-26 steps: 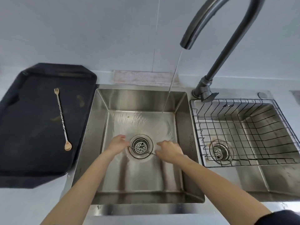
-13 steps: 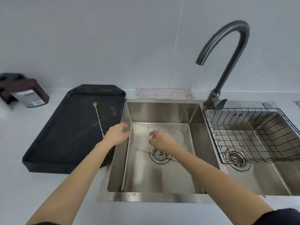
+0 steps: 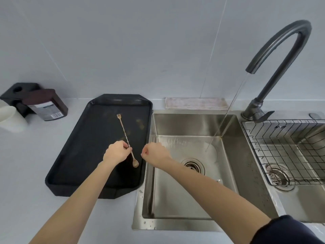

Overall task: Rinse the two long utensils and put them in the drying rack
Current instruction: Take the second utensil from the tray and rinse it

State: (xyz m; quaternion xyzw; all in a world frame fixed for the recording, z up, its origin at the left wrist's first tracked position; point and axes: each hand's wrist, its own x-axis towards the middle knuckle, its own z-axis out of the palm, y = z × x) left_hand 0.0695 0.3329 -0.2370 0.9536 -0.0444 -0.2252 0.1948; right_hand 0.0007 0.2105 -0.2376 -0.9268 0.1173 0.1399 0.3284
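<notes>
On the tray [image 3: 73, 166], my left hand [image 3: 117, 152] pinches the spoon [image 3: 128, 144] mid-shaft; beside it, my right hand [image 3: 154, 153] is curled, empty. Bottle [image 3: 46, 104] label unreadable.

A pale grey bench [image 3: 26, 173] is seen running along a light wall. A black tray [image 3: 73, 164] is set on it, just beside the left edge of a steel sink [image 3: 184, 224] that is let into the bench top. At the far left, a dark bottle [image 3: 46, 104] is laid on its side against a black holder [image 3: 17, 93], with a white cup [image 3: 10, 118] near them. A folded cloth [image 3: 196, 103] is laid flat behind the sink, against the wall. A dark tap [image 3: 274, 71] is mounted at the back right.
</notes>
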